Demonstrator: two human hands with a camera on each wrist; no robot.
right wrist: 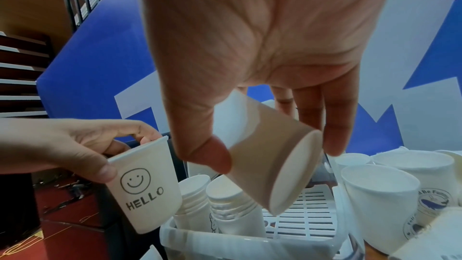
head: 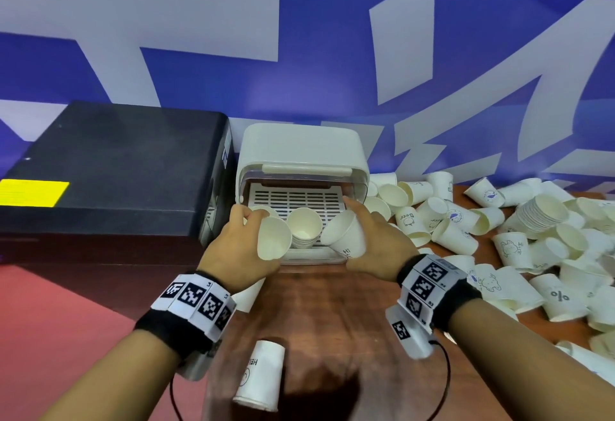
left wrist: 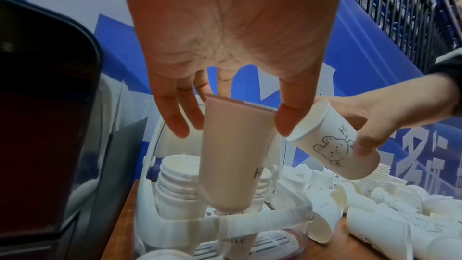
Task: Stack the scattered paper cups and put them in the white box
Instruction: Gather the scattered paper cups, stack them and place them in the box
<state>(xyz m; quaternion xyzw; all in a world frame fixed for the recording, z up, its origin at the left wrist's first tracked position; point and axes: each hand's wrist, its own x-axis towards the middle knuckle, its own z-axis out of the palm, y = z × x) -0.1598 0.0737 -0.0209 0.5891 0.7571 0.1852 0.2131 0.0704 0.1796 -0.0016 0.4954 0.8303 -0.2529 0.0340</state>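
Observation:
The white box (head: 301, 148) stands open against the wall, its slatted floor (head: 293, 199) showing. Two stacks of cups (head: 303, 226) stand inside it at the front left (right wrist: 233, 205). My left hand (head: 239, 247) grips a "HELLO" smiley cup (right wrist: 145, 187) by its rim, just over the box's front left (left wrist: 232, 155). My right hand (head: 372, 241) holds a bear "Hi" cup (left wrist: 332, 143) tilted, mouth toward the left cup (head: 344, 234). Both cups hang in front of the box opening.
A large black box (head: 109, 167) with a yellow label sits left of the white box. A heap of loose cups (head: 499, 237) covers the wooden table to the right, with one tall stack (head: 540, 212). One cup (head: 261, 374) lies near the front edge.

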